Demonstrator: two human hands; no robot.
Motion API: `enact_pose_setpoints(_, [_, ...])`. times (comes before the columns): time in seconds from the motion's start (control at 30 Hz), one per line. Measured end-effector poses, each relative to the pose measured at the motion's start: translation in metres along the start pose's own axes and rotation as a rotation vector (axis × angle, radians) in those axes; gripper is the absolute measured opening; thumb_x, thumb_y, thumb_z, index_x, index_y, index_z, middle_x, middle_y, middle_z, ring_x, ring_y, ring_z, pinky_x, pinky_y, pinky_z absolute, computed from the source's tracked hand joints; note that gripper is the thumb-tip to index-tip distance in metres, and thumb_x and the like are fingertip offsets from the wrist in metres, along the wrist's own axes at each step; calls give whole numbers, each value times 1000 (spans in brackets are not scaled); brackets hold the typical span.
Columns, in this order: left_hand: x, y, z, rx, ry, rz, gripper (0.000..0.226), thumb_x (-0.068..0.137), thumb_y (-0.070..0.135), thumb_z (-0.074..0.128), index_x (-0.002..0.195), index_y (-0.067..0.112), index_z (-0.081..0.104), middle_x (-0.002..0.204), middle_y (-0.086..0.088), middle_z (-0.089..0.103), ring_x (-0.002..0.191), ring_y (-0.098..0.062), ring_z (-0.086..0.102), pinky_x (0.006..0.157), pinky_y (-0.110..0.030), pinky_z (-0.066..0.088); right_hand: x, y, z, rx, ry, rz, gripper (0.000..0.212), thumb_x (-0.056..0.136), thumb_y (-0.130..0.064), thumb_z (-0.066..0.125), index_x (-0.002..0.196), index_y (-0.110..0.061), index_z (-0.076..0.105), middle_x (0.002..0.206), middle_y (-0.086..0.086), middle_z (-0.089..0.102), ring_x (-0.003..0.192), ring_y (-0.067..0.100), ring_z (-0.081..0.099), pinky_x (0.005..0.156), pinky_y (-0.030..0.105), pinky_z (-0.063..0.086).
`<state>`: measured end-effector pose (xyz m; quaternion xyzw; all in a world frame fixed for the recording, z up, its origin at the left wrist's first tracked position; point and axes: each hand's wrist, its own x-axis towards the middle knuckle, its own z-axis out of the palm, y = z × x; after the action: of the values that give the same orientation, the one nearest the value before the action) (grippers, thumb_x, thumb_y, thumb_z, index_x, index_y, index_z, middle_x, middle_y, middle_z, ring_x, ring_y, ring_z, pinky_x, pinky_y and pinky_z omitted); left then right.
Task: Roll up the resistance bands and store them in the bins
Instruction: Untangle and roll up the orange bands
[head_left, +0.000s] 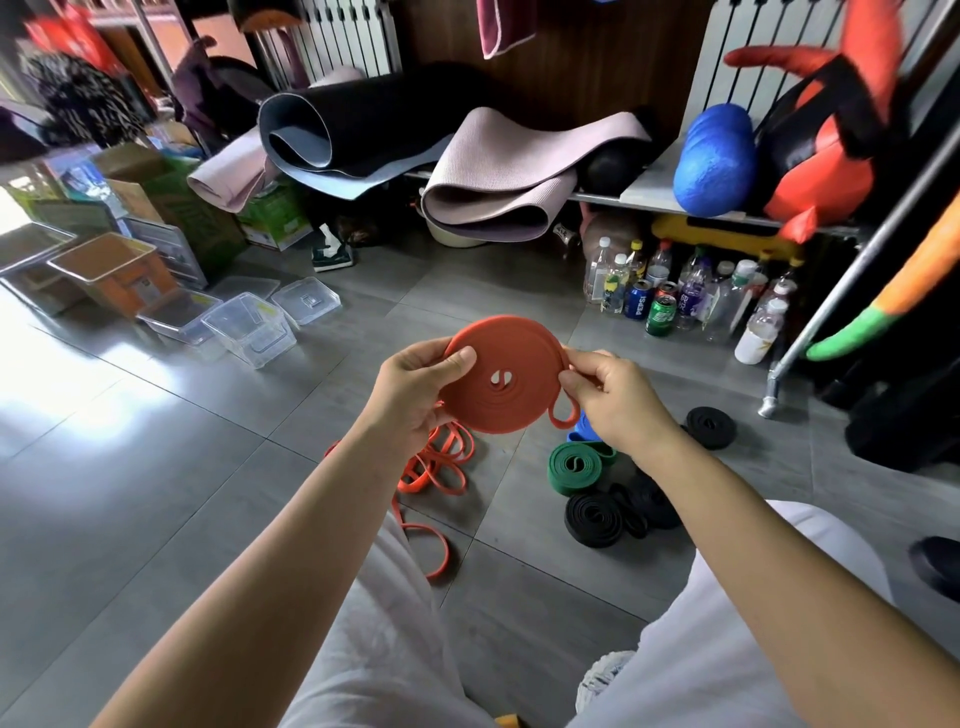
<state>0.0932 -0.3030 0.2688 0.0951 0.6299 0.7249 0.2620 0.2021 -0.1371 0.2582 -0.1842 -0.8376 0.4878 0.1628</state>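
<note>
Since the coil would likely spring open if released, both hands hold the rolled orange band (501, 379) flat between them; left hand (410, 395) has its thumb on top of the left rim, fingers underneath; right hand (618, 400) pinches the right rim, probably trapping the tail loop (563, 415) that hangs just below; clear bins (249, 338) sit well beyond the left hand; loose orange bands (436, 467) lie on the floor below it.
</note>
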Motion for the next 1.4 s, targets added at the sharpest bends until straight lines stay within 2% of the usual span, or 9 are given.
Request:
enact_pose_setpoints(0.13, [-2, 6, 0, -9, -14, 15, 25, 84, 12, 66, 109, 7, 67, 88, -7, 71, 77, -20, 69, 65, -41, 57, 2, -2, -3, 205, 73, 71, 28, 86, -6, 65, 114, -4, 66, 91, -1, 69, 73, -3, 61, 73, 12, 49])
enact_pose_setpoints(0.3, [-2, 18, 4, -21, -8, 32, 25, 85, 13, 65, 110, 9, 66, 89, -5, 69, 74, -16, 69, 63, -37, 57, 11, -8, -12, 387, 101, 150, 13, 78, -3, 72, 89, -7, 66, 69, 1, 67, 51, 1, 63, 51, 13, 48])
enact_pose_setpoints(0.47, [7, 30, 15, 35, -23, 64, 26, 86, 10, 64, 112, 8, 65, 93, -7, 70, 77, -16, 70, 60, -32, 57, 28, -19, -31, 263, -14, 123, 35, 81, 0, 69, 113, -12, 64, 75, 3, 69, 63, 10, 68, 63, 20, 56])
enact_pose_setpoints(0.7, [52, 34, 25, 106, 0, 100, 15, 84, 6, 66, 97, 13, 67, 78, 3, 71, 67, -9, 69, 56, -26, 54, 83, -14, -36, 28, -69, 87, 9, 83, -15, 72, 91, -19, 70, 69, 1, 70, 59, 10, 69, 53, 20, 52])
enact_pose_setpoints(0.83, [97, 19, 20, 128, 30, 46, 14, 84, 4, 66, 95, 12, 68, 74, 2, 70, 64, -11, 68, 55, -26, 54, 128, 16, -19, -36, -140, 124, 9, 84, -12, 70, 90, -18, 69, 65, -3, 67, 52, 6, 65, 63, 27, 55])
enact_pose_setpoints(0.97, [154, -18, 13, 125, 55, -60, 11, 86, 4, 64, 92, 12, 66, 77, -3, 68, 69, -20, 65, 71, -39, 55, 170, 66, 9, -42, -189, 178, 8, 85, -13, 69, 93, -11, 67, 69, 0, 66, 65, 16, 64, 61, 25, 48])
enact_pose_setpoints(1.07, [199, -59, 10, 111, 87, -170, 10, 87, 4, 62, 96, 8, 64, 85, -10, 64, 74, -26, 60, 77, -43, 51, 197, 115, 33, -56, -200, 223, 3, 84, -13, 69, 85, -14, 66, 79, 11, 69, 77, 26, 65, 74, 36, 51])
enact_pose_setpoints(1.27, [286, -166, 9, 263, 167, -304, 7, 86, 6, 64, 92, 9, 62, 76, -5, 60, 69, -21, 54, 62, -29, 43, 235, 238, 85, 20, -186, 451, 3, 83, -11, 71, 84, -13, 69, 68, -2, 67, 64, 16, 63, 74, 33, 54])
enact_pose_setpoints(1.4, [337, -239, 9, 354, 197, -410, 19, 85, 4, 62, 103, 4, 58, 94, -15, 62, 78, -23, 57, 64, -30, 44, 257, 316, 116, 0, -254, 605, 10, 85, -15, 68, 79, -6, 69, 68, 6, 68, 61, 17, 63, 81, 47, 55])
